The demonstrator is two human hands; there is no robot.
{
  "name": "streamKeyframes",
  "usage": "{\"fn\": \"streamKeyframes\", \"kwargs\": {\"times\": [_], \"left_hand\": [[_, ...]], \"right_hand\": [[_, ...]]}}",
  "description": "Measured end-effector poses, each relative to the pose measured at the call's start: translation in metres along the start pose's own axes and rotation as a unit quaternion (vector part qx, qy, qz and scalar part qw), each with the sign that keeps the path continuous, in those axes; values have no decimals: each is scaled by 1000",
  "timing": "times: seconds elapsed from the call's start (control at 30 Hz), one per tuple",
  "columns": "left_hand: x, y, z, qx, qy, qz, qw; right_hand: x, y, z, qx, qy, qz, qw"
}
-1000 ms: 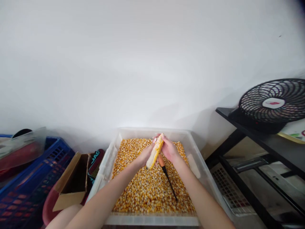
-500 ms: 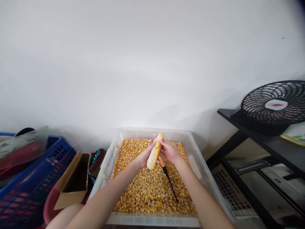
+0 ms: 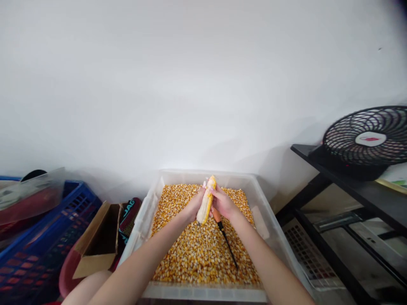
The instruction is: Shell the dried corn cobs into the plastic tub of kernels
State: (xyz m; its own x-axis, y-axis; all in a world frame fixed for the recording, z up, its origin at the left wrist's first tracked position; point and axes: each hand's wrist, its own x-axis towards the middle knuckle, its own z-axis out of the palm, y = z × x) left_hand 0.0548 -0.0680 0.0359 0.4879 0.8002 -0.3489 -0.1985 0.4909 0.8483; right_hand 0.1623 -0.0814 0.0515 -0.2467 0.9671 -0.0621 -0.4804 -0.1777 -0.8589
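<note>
A partly stripped corn cob is held up between both hands, tilted, over a bin of loose kernels. Its left face is bare and pale; yellow kernels still line the right side. My left hand is closed round the cob's left side. My right hand grips it from the right, with the thumb near the upper end. Just under the right hand is a screwdriver with an orange and black handle, its dark shaft pointing down over the kernels. Whether the right hand touches that handle I cannot tell.
Corn kernels fill a translucent plastic bin against a white wall. To its left are an open cardboard box in a red basin and a blue crate. A black fan stands on a dark shelf at right.
The cob has shifted slightly in the hands, and the right thumb sits a little lower along its kernel rows. The screwdriver has stayed almost in place.
</note>
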Motion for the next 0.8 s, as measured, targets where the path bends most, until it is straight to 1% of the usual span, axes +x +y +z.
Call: {"fn": "streamKeyframes", "kwargs": {"times": [0.1, 0.17, 0.2, 0.3, 0.37, 0.43, 0.53, 0.57, 0.6, 0.73, 0.8], "left_hand": [[-2, 1, 2, 12, 16, 12, 1000], [-3, 2, 3, 18, 13, 14, 1000], [-4, 3, 3, 13, 7, 12, 1000], [-4, 7, 2, -19, -25, -11, 999], [-5, 9, 2, -31, -43, -23, 998], [-6, 10, 2, -24, -42, -24, 999], [-6, 8, 3, -2, -29, -23, 999], [-5, 8, 3, -3, -28, -26, 999], [-5, 8, 3, -10, -28, -29, 999], [-2, 10, -1, -65, -35, -21, 997], [-2, 13, -3, -72, -45, -21, 996]], "right_hand": [[1, 6, 1, -1, 42, -30, 999], [2, 8, 0, -6, 58, -44, 997], [2, 7, -1, -8, 52, -41, 998], [2, 1, -4, 0, 4, -14, 1000], [1, -2, -5, 7, -15, -9, 1000], [0, -3, -4, 2, -9, -24, 1000], [-2, 0, -1, -15, 31, -50, 998], [-2, 0, -1, -19, 35, -50, 998], [-2, 1, -1, -21, 26, -43, 998], [-3, -2, -3, -25, -74, -1, 997], [-3, -3, -3, -26, -78, -9, 997]]}}
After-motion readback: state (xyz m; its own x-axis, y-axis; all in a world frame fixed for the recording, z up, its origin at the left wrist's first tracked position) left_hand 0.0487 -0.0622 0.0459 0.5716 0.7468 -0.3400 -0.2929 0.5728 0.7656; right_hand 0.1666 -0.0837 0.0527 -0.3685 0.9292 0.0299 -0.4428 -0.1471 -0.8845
